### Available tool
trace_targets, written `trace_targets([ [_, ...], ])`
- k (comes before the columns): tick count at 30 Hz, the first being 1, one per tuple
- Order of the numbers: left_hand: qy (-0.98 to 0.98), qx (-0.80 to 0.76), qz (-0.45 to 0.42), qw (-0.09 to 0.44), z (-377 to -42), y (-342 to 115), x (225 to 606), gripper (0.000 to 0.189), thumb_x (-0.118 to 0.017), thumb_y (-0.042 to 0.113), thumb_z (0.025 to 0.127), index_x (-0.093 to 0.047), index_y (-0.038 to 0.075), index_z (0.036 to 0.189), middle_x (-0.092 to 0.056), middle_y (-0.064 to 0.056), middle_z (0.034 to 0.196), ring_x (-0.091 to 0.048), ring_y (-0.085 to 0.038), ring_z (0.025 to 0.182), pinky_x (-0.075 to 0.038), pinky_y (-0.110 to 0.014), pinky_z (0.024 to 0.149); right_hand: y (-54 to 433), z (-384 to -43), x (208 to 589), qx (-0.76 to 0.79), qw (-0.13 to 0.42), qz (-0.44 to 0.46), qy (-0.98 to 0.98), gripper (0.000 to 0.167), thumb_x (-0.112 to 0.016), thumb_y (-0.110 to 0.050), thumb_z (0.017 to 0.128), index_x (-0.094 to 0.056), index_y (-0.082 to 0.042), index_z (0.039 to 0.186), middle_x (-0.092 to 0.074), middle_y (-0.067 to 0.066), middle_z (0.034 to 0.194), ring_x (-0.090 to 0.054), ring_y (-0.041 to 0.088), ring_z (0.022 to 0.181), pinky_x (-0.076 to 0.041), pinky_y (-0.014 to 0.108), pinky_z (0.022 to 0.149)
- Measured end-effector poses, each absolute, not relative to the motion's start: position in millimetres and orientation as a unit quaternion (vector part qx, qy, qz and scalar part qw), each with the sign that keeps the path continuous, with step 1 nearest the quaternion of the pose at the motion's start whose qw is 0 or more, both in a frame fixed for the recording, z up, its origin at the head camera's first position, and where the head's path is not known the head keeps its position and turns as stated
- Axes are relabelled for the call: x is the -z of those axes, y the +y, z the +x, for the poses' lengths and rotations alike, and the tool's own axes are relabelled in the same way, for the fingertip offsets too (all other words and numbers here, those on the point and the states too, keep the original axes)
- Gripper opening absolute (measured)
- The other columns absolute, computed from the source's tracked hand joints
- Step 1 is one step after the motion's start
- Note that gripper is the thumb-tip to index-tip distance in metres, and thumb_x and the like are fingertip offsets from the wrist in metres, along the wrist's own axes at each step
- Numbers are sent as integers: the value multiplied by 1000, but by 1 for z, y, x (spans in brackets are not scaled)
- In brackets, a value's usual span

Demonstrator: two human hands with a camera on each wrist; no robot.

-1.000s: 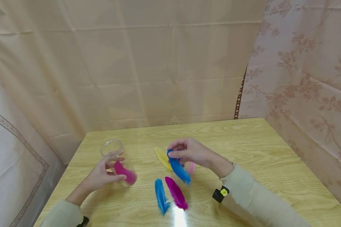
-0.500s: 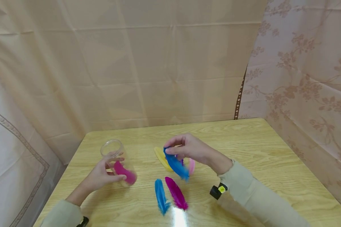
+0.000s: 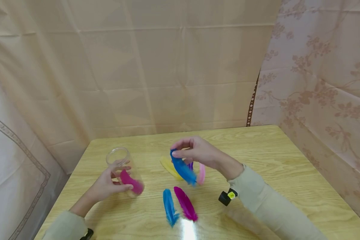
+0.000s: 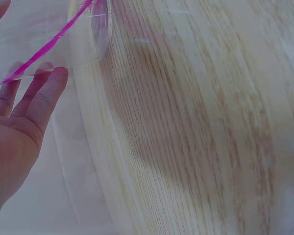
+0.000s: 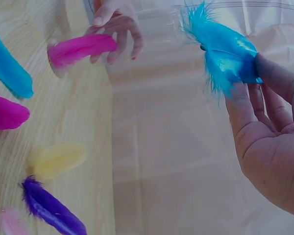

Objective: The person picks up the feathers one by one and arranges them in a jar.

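My left hand (image 3: 103,186) grips a tall clear cup (image 3: 134,172) on the left of the table, fingers and thumb around its side. Inside the cup, near the bottom, lies a magenta feather (image 3: 132,182), also visible through the clear wall in the left wrist view. Above the table's middle, my right hand (image 3: 202,153) pinches a blue feather (image 3: 183,169) by its tip between thumb and fingers. In the right wrist view its fluffy end (image 5: 198,27) points away from the fingers. The held feather hangs apart from the cup and partly covers feathers behind it.
On the wooden table (image 3: 258,150) lie another blue feather (image 3: 169,206) and another magenta feather (image 3: 185,204) at the front. Behind them are a yellow feather (image 3: 169,166), a purple feather (image 5: 54,208) and a pink feather (image 3: 201,174). A curtain (image 3: 168,83) hangs behind the table.
My right hand has risen and moved a little left and away from me with the blue feather. The left hand and the cup have stayed in place.
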State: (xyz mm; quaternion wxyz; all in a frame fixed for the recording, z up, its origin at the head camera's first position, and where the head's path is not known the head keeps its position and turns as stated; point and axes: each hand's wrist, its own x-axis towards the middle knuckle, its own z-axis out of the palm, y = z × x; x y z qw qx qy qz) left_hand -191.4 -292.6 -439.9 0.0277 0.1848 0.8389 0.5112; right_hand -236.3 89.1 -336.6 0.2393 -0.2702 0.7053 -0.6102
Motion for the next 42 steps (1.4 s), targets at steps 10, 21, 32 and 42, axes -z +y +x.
trace_targets([
  [10,844,-505,179,25,-190,-293,441,81,-88,12,80,-45,9,148,-55,-27,138,-62,-42,110,-61,-35,81,83,-236,325,609,237,-287,701,25,-71,-19,98,-69,-7,119,-70,16,111,-69,33,100,-59,47,85],
  [21,840,-510,185,26,-191,-293,440,81,-88,11,80,-45,7,148,-54,-27,138,-63,-43,110,-61,-34,80,73,-237,318,612,226,-292,699,22,-71,-16,97,-71,-5,116,-70,15,110,-69,31,102,-59,45,87],
  [32,841,-508,184,28,-191,-292,440,81,-88,12,80,-45,9,148,-56,-25,137,-63,-43,111,-61,-34,80,62,-236,314,615,230,-294,695,24,-71,-21,97,-71,-6,116,-70,13,109,-69,28,103,-58,42,91],
  [42,848,-498,178,27,-192,-292,441,81,-88,16,81,-45,11,149,-57,-24,137,-63,-43,111,-61,-35,80,50,-237,307,622,237,-298,685,23,-69,-21,99,-70,-6,115,-69,12,110,-67,27,106,-58,42,91],
])
